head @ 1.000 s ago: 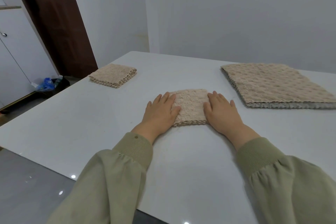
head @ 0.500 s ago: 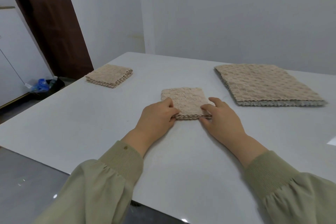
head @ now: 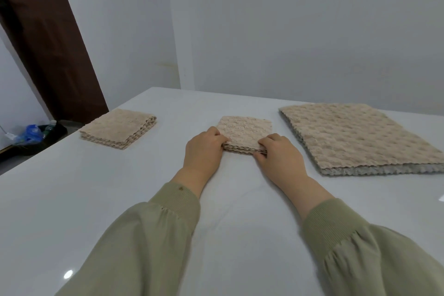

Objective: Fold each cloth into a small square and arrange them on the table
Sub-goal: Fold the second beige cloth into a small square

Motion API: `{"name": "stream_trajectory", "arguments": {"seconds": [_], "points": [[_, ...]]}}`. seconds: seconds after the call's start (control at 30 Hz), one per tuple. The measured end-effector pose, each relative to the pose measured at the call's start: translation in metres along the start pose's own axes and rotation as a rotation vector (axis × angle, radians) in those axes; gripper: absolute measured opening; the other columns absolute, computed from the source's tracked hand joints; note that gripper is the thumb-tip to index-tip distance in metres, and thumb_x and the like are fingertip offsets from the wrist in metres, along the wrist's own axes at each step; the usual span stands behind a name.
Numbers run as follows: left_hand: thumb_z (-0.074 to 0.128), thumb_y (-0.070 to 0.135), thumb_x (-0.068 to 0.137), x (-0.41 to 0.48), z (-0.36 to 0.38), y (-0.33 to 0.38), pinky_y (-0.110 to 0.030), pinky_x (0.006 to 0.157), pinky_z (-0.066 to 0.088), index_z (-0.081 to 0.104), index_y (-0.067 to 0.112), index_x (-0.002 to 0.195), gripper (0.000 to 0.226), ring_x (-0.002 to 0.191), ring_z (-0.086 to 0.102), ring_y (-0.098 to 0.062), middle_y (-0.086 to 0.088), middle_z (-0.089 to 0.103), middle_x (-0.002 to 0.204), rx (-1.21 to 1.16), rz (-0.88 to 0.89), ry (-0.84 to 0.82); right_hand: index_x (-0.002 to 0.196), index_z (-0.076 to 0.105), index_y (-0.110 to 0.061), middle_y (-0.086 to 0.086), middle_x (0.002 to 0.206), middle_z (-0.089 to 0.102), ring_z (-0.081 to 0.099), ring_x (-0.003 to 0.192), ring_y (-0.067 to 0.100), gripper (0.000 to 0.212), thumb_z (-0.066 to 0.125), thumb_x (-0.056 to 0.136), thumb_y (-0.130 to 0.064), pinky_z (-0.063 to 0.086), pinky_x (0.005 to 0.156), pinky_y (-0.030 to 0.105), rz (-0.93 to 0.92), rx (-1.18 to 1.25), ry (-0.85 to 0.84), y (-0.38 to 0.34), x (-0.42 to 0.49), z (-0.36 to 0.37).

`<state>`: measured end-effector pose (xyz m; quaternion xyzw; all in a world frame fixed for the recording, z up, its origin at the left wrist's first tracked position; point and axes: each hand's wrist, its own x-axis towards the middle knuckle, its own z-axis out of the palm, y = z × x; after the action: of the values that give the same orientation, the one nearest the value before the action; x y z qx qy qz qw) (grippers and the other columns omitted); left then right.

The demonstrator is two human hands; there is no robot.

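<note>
a: quick one. your left hand [head: 204, 149] and right hand [head: 280, 156] are both closed on the near corners of the folded cloth [head: 245, 131], thumbs on top, fingers tucked under the edge. it sits mid-table [head: 120, 199], between the finished square [head: 117, 131] on the left and the unfolded stack [head: 355, 137] on the right.

b: risk?

a: layers. the near edge shows several wavy plies, and you're pinching only at the two corners. lift or slide it like that and i'd guess the middle sags, the plies fan open and the square is gone. soft textured fabric, probably won't keep a crease by itself.

b: anything else?

a: placement. the finished square is well apart on the left, close to the table's edge. if you stack onto it crooked, or nudge it, it could end up over the side. on the right, your sleeve [head: 360, 247] lies near the unfolded stack's front corner, so a wide swing could drag it.

b: containers?

a: none on the table. off-table on the floor at far left there's a dark bin or tray [head: 51, 131] with blue plastic [head: 28, 133] and what looks like a bottle in it. too small to be sure.
</note>
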<state>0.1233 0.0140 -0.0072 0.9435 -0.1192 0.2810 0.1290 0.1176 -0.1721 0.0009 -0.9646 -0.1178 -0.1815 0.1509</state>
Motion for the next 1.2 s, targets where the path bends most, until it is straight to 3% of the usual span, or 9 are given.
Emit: {"name": "stream_trajectory", "arguments": {"seconds": [0.17,0.6,0.8,1.0,1.2], "points": [[0.051,0.010,0.089,0.045,0.029,-0.010,-0.025,0.068,0.035,0.067,0.021,0.115,0.033,0.098,0.057,-0.021,0.001,0.058,0.114,-0.026,-0.095,-0.044,0.111,0.062,-0.012,0.004,0.114,0.059,0.050,0.106,0.023,0.031,0.053,0.090,-0.033,0.047,0.083,0.035,0.034,-0.005,0.005,0.013,0.045,0.017],[0.047,0.013,0.092,0.103,0.067,-0.027,-0.029,0.085,0.041,0.061,0.022,0.123,0.035,0.112,0.049,-0.018,0.003,0.055,0.125,-0.088,-0.106,-0.117,0.118,0.059,-0.013,0.004,0.118,0.059,0.048,0.110,0.025,0.035,0.051,0.091,-0.034,0.042,0.089,0.035,0.083,-0.032,0.052,0.033,0.102,0.039],[0.042,0.012,0.093,0.082,0.052,-0.012,-0.033,0.095,0.038,0.045,0.020,0.138,0.045,0.120,0.044,-0.023,0.000,0.041,0.143,-0.078,-0.105,-0.216,0.115,0.059,-0.011,0.005,0.115,0.059,0.049,0.108,0.023,0.032,0.052,0.090,-0.029,0.043,0.084,0.032,0.106,0.001,0.085,0.027,0.089,0.028],[0.038,0.015,0.095,0.042,0.027,0.013,-0.034,0.096,0.038,0.047,0.017,0.136,0.042,0.122,0.042,-0.023,-0.002,0.045,0.140,-0.030,-0.124,-0.281,0.110,0.059,-0.007,0.007,0.116,0.058,0.048,0.106,0.024,0.029,0.048,0.090,-0.024,0.043,0.085,0.034,0.080,-0.018,0.055,0.016,0.050,0.013],[0.033,0.032,0.098,-0.003,-0.001,0.045,-0.036,0.102,0.030,0.042,0.020,0.137,0.042,0.129,0.034,-0.022,-0.001,0.043,0.141,0.092,-0.100,-0.319,0.114,0.061,-0.007,0.006,0.119,0.058,0.048,0.109,0.025,0.028,0.049,0.090,-0.018,0.043,0.085,0.035,0.074,0.008,0.073,0.007,-0.006,-0.008]]}}
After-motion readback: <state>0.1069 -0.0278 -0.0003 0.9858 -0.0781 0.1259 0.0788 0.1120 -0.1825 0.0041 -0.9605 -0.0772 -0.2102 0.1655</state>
